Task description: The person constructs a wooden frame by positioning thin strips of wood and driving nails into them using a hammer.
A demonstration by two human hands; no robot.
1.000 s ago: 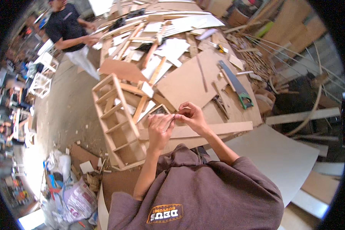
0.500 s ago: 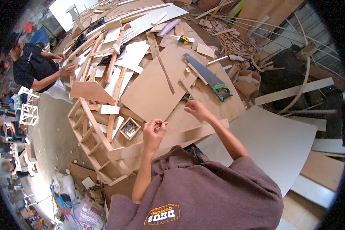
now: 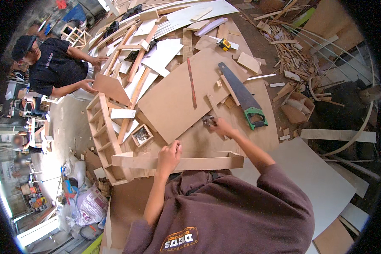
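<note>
My left hand (image 3: pixel 169 157) is closed, its fingers curled together above the long thin wooden board of a frame (image 3: pixel 199 162). What it holds, if anything, is too small to make out. My right hand (image 3: pixel 222 128) has its fingers closed at the dark metal head of a hammer (image 3: pixel 212 105), whose wooden handle points away from me. Beyond the hand lies a handsaw (image 3: pixel 243 91) with a green handle. A small wooden box (image 3: pixel 142 135) of what look like nails sits left of my left hand. The compartmented wooden frame (image 3: pixel 100 133) stands at the table's left edge.
A large brown panel (image 3: pixel 169 99) lies under a thin reddish strip (image 3: pixel 191 82). A yellow tape measure (image 3: pixel 225 45) and many offcuts cover the far side. At left, another person (image 3: pixel 55 63) holds a brown board (image 3: pixel 111 89). A white sheet (image 3: pixel 300 178) spreads at right.
My right hand has come down onto the hammer's head. My left hand has lowered toward the board and its fingers are more curled. The other person now grips the brown board.
</note>
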